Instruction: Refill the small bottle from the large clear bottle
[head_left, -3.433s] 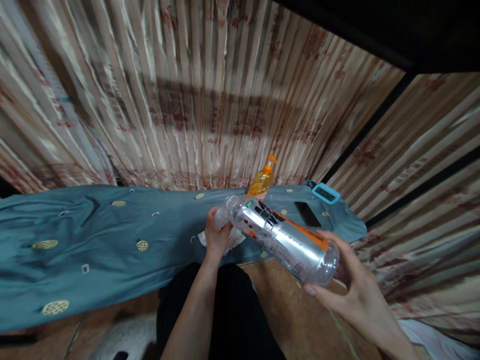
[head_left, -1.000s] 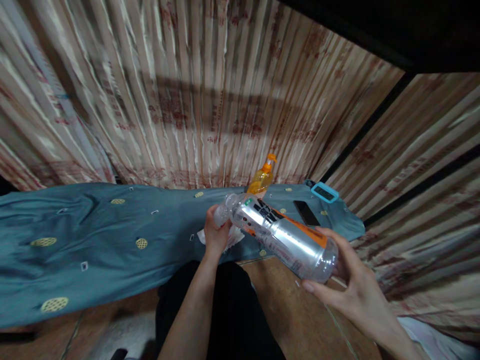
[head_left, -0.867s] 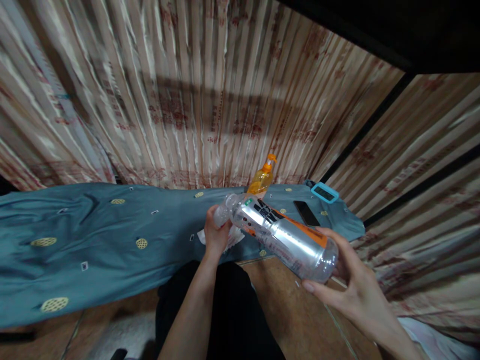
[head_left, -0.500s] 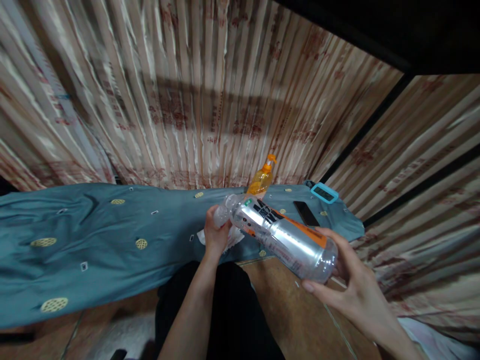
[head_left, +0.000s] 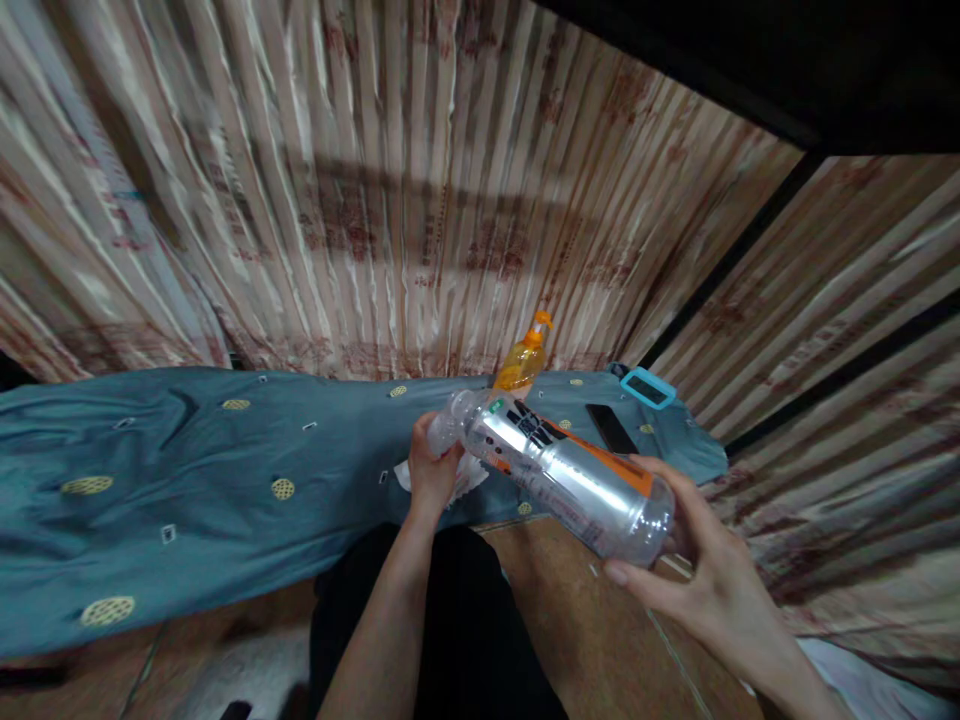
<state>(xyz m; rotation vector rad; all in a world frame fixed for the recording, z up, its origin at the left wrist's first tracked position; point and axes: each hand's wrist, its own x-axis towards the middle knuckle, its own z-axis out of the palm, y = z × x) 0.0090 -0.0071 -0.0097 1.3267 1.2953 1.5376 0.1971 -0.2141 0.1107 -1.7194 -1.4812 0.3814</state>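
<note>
Striped beige-and-red pleated curtain (head_left: 420, 200) fills the background; below it runs a teal cloth with small yellow round motifs (head_left: 187, 500) covering a long surface. On the cloth's far right end: an orange pump-top dispenser bottle (head_left: 523, 358), a black phone lying flat (head_left: 609, 428), and a small device in a light blue case (head_left: 649, 386).

Large clear plastic bottle with a black, white and orange label (head_left: 559, 472) is held in the air, tilted, neck toward the upper left, base toward the lower right, in front of the cloth's edge and above the brown floor (head_left: 577, 640). Left hand (head_left: 433, 472) has its fingers curled tight round the neck end; cap hidden, can't tell whether it is on or off. A crumpled white wipe or tissue (head_left: 465, 482) sits just under and beside that hand; whether it's gripped or only touching is unclear. Right hand (head_left: 701, 585) cups the base, fingers spread in a loose open cradle, thumb beneath and fingertips on the bottom rim.

Judgement for doing it well: keep the base hand steady as the anchor, let the neck hand do the fine work, keep the tilt shallow so nothing spills, and don't squeeze the thin wall, which looks easily dented.
</note>
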